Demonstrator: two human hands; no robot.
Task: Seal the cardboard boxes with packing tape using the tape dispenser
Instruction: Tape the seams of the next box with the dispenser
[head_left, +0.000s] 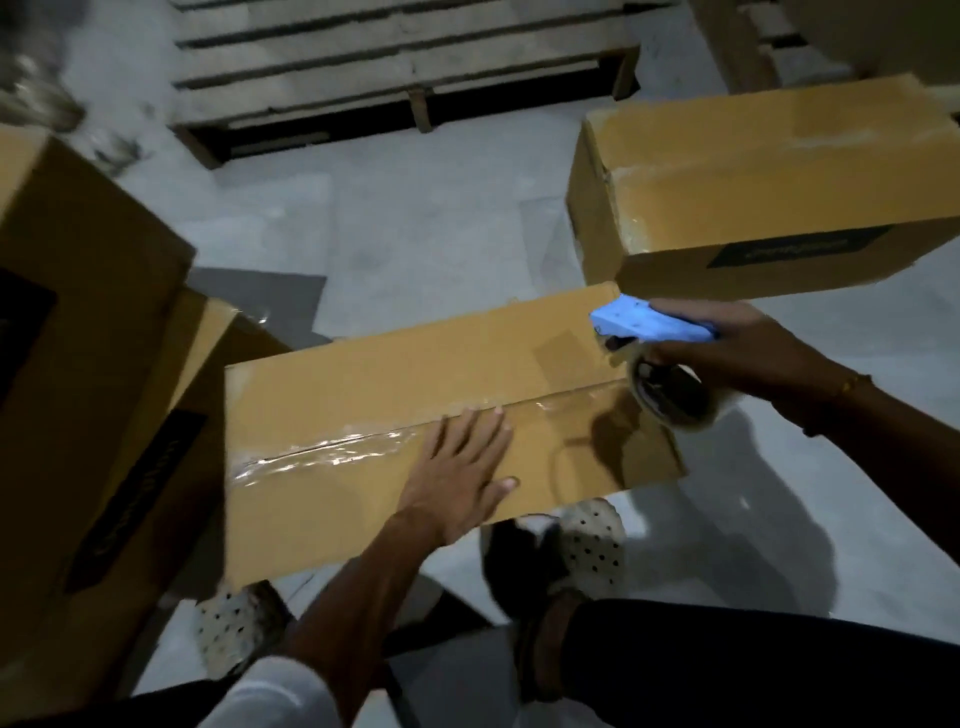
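Nearest, below the centre box (415, 395): dotted sandals (592, 545) on the grey floor (415, 234), partly under the box's near edge; left hand (457, 467) laid flat on the box top, fingers straight, pressing beside the flap seam, gripping nothing; clear tape (332, 449) shining along the seam from the box's left end to about the fingertips, wrinkled in places; toward the right end, tape fainter, coverage hard to judge; right hand (737, 348) at the box's far right corner, fingers curled round the handle of the blue tape dispenser (654, 325), roll hanging below it, over the right end of the seam; seal on this box judged nearly run to the end. Risks: tape drifting off the seam if dispenser angled; flaps lifting if left palm eases; ragged tear at cut if pull is slack. Left of the centre box: stacked cartons (93, 312), touching it; beyond its right end: second box (769, 182), already taped; farthest: wooden pallet (405, 67).
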